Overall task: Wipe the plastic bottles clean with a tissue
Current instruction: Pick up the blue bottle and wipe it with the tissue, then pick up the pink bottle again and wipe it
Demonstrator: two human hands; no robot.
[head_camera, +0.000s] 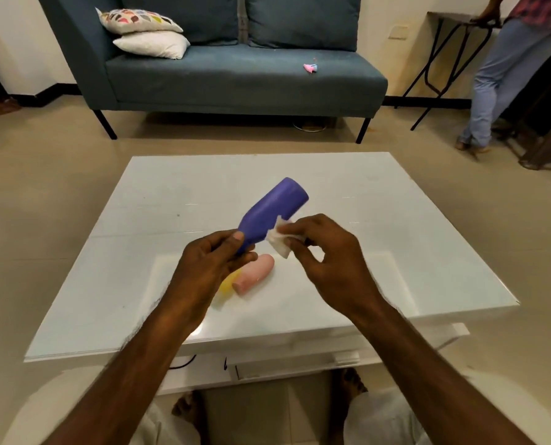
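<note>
The left hand (210, 261) grips the purple bottle (272, 210) by its narrow end, thumb on top and fingers wrapped beneath, holding it in the air above the white surface (380, 226). The bottle tilts, its broad flat base pointing up and away from the person toward the sofa (235, 75), its narrow end buried in the left grip. The right hand (328, 255) pinches a small folded white tissue (279, 240) between thumb and fingertips, and presses it against the side of the purple bottle, low on its body, just beside the left thumb. So both grips are clenched: the left on the bottle, the right on the tissue.

Below the purple bottle, a pink bottle (255, 274) lies on its side on the surface, its narrow end toward the person. Touching the pink bottle on its left side lies a yellow bottle (227, 282), mostly hidden behind the left wrist; only a small patch of it shows, so its pose cannot be told.

Beyond the purple bottle, past the far edge of the surface, stands the blue-grey sofa with two cushions (146, 33) stacked at its left end and a small pink and blue object (310, 68) on its seat. To the right of the sofa, a person in jeans (498, 85) stands beside a folding stand.
</note>
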